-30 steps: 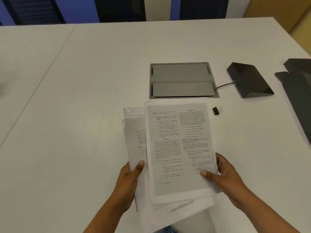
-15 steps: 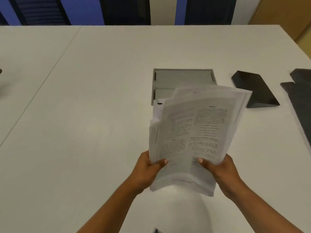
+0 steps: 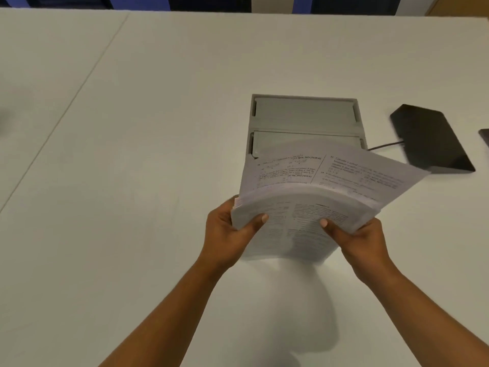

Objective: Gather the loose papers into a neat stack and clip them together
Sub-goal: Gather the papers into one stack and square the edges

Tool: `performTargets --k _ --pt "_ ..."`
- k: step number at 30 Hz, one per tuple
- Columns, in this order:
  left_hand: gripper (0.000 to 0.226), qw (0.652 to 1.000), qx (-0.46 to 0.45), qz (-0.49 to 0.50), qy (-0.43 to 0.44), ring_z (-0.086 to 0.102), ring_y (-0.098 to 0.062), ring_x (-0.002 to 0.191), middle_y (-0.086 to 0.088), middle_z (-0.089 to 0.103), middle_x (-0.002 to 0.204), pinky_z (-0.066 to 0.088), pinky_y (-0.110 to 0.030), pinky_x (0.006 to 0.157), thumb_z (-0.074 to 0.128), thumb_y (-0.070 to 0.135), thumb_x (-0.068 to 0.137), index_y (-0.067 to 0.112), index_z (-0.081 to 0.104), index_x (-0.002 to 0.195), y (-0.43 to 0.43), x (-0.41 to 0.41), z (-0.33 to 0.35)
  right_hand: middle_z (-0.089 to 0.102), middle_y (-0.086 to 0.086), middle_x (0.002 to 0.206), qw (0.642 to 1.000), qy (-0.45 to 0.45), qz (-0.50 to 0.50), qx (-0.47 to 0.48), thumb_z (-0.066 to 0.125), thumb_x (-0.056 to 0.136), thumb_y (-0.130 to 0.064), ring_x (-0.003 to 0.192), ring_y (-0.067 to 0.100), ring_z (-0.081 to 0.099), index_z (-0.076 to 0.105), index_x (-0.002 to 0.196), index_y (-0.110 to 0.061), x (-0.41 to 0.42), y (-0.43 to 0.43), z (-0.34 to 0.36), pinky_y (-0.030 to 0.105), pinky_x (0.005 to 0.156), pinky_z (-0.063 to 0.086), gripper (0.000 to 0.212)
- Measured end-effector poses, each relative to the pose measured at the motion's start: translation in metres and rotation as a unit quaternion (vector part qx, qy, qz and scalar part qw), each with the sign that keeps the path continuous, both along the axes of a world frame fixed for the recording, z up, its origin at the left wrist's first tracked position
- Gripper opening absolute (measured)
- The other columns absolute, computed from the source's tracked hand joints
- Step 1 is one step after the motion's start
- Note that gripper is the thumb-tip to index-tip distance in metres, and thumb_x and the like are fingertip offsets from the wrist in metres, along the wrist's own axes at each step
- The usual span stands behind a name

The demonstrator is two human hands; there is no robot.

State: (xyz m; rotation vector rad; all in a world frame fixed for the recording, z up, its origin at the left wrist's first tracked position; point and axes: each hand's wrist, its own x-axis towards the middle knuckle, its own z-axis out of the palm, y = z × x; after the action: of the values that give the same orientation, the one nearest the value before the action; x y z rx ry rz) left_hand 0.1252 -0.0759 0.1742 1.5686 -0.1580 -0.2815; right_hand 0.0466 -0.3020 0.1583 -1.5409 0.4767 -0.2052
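Observation:
A bundle of printed white papers [image 3: 312, 197] is lifted off the white table [image 3: 148, 144], tilted away from me and bowed, its sheets fanned unevenly with one sheet sticking out at the back right. My left hand [image 3: 227, 234] grips the bundle's left lower edge, thumb on top. My right hand [image 3: 357, 239] grips the right lower edge the same way. The lower edge of the bundle is near the table top; I cannot tell whether it touches. The small black binder clip seen earlier is hidden behind the papers.
A grey recessed cable box [image 3: 304, 120] with two lids sits in the table just beyond the papers. A black wedge-shaped device [image 3: 428, 136] with a cable lies to the right, and a dark object [image 3: 484, 139] shows at the right edge.
The papers were lying spread flat on the table; both hands picked them up, drew them together and tipped them more upright. The binder clip went out of sight behind them.

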Motion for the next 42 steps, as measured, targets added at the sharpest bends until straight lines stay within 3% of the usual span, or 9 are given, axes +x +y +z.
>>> performTargets --k 11,17,22,27,30,34,36,38,42 --pt "0.039 0.999 0.01 -0.049 0.019 0.072 -0.013 0.097 0.013 0.076 0.102 0.061 -0.027 0.075 0.077 0.013 0.081 0.045 0.071 0.102 -0.003 0.0 -0.001 0.076 -0.02 0.101 0.999 0.027 0.02 -0.022 0.078 0.074 -0.015 0.097 0.003 0.071 0.069 0.101 -0.035 -0.008 -0.002 -0.013 0.017 0.076 0.057 0.035" --pt "0.061 0.996 -0.06 -0.042 -0.055 0.071 -0.016 0.094 0.004 0.076 0.103 0.054 -0.018 0.07 0.062 0.07 0.073 0.023 0.069 0.112 -0.005 0.01 0.035 0.078 -0.017 0.096 0.998 0.028 0.052 -0.033 0.079 0.073 -0.001 0.096 0.009 0.073 0.072 0.097 -0.03 -0.013 -0.009 -0.011 0.02 0.075 0.058 0.038" --pt "0.039 0.995 -0.034 -0.057 -0.069 0.069 -0.008 0.087 0.008 0.077 0.096 0.049 -0.012 0.071 0.044 0.041 0.087 0.02 0.073 0.101 -0.01 0.01 0.037 0.077 -0.014 0.1 0.997 0.052 0.065 -0.006 0.08 0.07 -0.011 0.097 0.011 0.072 0.072 0.099 -0.034 -0.016 -0.011 -0.019 0.026 0.079 0.059 0.037" --pt "0.029 0.99 0.055 -0.116 -0.053 0.067 -0.005 0.095 0.017 0.072 0.103 0.056 -0.017 0.07 0.072 0.041 0.08 0.04 0.066 0.109 -0.003 0.011 0.024 0.076 -0.015 0.102 0.994 0.093 0.059 -0.007 0.08 0.072 -0.016 0.096 0.009 0.072 0.069 0.1 -0.038 -0.018 -0.008 -0.029 0.031 0.084 0.059 0.037" --pt "0.021 0.976 0.139 -0.148 -0.075 0.068 -0.01 0.086 0.015 0.072 0.092 0.055 -0.023 0.067 0.063 0.033 0.093 0.052 0.064 0.102 0.0 0.011 0.007 0.07 -0.015 0.109 0.99 0.114 0.07 -0.034 0.08 0.075 -0.016 0.101 0.009 0.068 0.065 0.105 -0.04 -0.019 -0.007 -0.034 0.027 0.083 0.059 0.041" --pt "0.016 0.991 0.119 -0.05 -0.037 0.069 -0.022 0.074 -0.003 0.072 0.079 0.055 -0.041 0.061 0.061 0.026 0.095 0.035 0.072 0.088 -0.001 0.012 -0.004 0.046 -0.012 0.148 0.982 0.178 0.0 -0.06 0.081 0.071 -0.037 0.131 0.013 0.049 0.041 0.143 -0.038 -0.025 -0.001 -0.045 0.029 0.105 0.042 0.083" --pt "0.01 0.997 0.047 0.038 0.046 0.07 -0.026 0.08 -0.018 0.073 0.088 0.058 -0.052 0.07 0.064 0.019 0.094 0.016 0.073 0.097 -0.003 0.014 -0.008 0.02 -0.007 0.163 0.966 0.244 -0.078 0.013 0.081 0.069 -0.043 0.146 0.019 0.028 0.015 0.155 -0.032 -0.031 0.003 -0.048 0.038 0.113 0.03 0.109" --pt "0.021 0.981 -0.036 0.126 0.146 0.072 -0.027 0.095 -0.015 0.074 0.102 0.06 -0.051 0.081 0.065 0.014 0.092 0.012 0.068 0.113 -0.006 0.015 -0.011 0.023 -0.001 0.162 0.954 0.231 -0.1 0.165 0.083 0.065 -0.048 0.147 0.019 0.029 0.015 0.157 -0.024 -0.038 0.007 -0.052 0.04 0.115 0.028 0.117" --pt "0.032 0.935 -0.159 0.181 0.26 0.07 -0.028 0.105 -0.005 0.074 0.111 0.061 -0.046 0.081 0.063 0.007 0.092 0.021 0.062 0.12 -0.012 0.011 -0.018 0.066 0.005 0.131 0.923 0.166 -0.033 0.346 0.071 0.082 -0.033 0.121 0.026 0.063 0.055 0.137 -0.022 -0.041 0.016 -0.047 0.05 0.104 0.045 0.058"
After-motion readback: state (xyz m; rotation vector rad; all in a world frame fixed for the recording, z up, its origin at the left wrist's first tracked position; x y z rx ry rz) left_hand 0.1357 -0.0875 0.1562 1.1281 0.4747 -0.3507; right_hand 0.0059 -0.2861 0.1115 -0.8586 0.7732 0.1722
